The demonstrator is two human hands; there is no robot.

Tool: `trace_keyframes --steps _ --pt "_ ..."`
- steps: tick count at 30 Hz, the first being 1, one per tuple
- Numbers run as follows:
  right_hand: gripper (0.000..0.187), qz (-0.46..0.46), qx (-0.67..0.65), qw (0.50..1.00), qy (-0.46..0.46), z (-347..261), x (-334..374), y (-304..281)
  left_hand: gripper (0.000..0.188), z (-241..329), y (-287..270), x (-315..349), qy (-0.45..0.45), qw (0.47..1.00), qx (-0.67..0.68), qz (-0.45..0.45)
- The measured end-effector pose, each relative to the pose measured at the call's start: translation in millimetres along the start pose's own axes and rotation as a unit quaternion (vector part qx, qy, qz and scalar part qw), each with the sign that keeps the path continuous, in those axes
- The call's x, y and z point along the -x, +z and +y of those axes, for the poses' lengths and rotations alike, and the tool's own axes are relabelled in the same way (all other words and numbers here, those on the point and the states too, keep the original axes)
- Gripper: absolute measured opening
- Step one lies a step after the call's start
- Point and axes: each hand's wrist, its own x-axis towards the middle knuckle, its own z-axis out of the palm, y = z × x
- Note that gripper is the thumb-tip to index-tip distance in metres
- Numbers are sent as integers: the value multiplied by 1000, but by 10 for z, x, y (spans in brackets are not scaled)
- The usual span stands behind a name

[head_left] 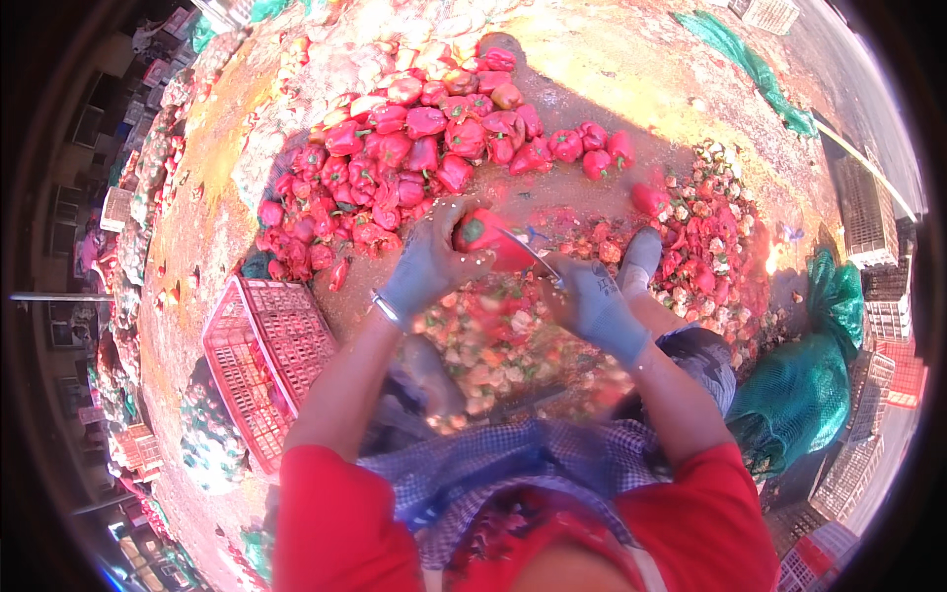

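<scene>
A red pepper with a green stem end sits clenched in the gloved left hand, raised over a heap of cut scraps in the middle of the view. The gloved right hand grips a knife, whose thin blade slants up and to the left until it touches the pepper just beside the left hand's fingers. Both gloves are grey-blue, and a metal bangle rings the left wrist. The person wears red sleeves and a blue checked apron; the bare forearms come in from the lower edge.

The scraps, red and pale with flecks of green, lie directly beneath the hands and spread toward the person's lap. Beyond the hands, a large pile of whole red peppers covers the ground at the top centre, running from near the left hand out toward the upper right. To the right, just past the right hand, a second mound of red cut pieces and cores lies on the dirt. A grey shoe shows between that mound and the right hand.

To the left, a red plastic crate rests tilted near the left elbow. A green mesh sack bulges at the right edge, with stacked crates behind it.
</scene>
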Motion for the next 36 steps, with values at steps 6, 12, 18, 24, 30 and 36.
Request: trace_keyframes --steps 6,12,18,24,30,36 --pt "17 -8 62 997 -48 -175 11 284 61 -103 -192 418 -12 998 45 39" --pt "19 -6 129 989 -69 -234 -108 400 61 -225 -216 496 -62 993 93 44" --pt "27 -23 107 990 -90 -206 -133 494 57 -352 -311 558 -56 992 100 48" --pt "34 -130 125 984 -12 -252 -146 405 58 -335 -292 621 -33 996 78 33" --pt "31 -158 128 979 -21 -236 8 321 61 -298 -282 660 -73 996 49 -26" --pt "29 -186 72 980 19 -257 -6 242 60 -277 -203 647 -101 982 158 -24"
